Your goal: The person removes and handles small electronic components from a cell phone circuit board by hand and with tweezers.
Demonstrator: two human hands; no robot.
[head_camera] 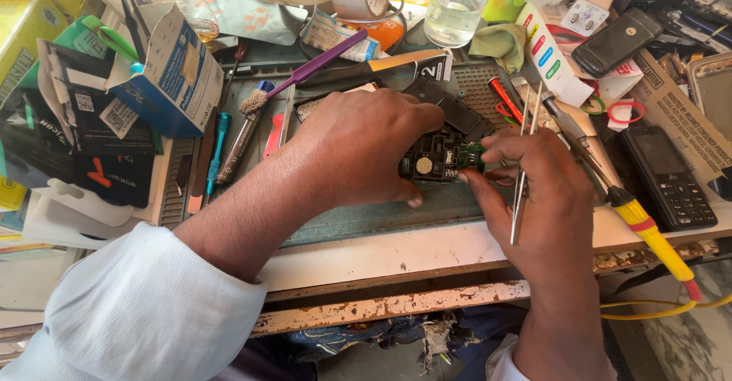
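left hand [366,148] pinching, right hand [537,190] gripping

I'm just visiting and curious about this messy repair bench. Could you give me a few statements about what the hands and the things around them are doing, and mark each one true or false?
1. Both hands are on a small dark circuit board. True: the left hand covers it from the left and the right hand grips its right end.
2. The right hand also holds a pair of scissors. False: it holds metal tweezers.
3. A purple toothbrush lies behind the left hand. True.
4. The soldering iron has a blue handle. False: its handle is yellow.
5. The keypad phone lies left of the hands. False: it lies to the right.
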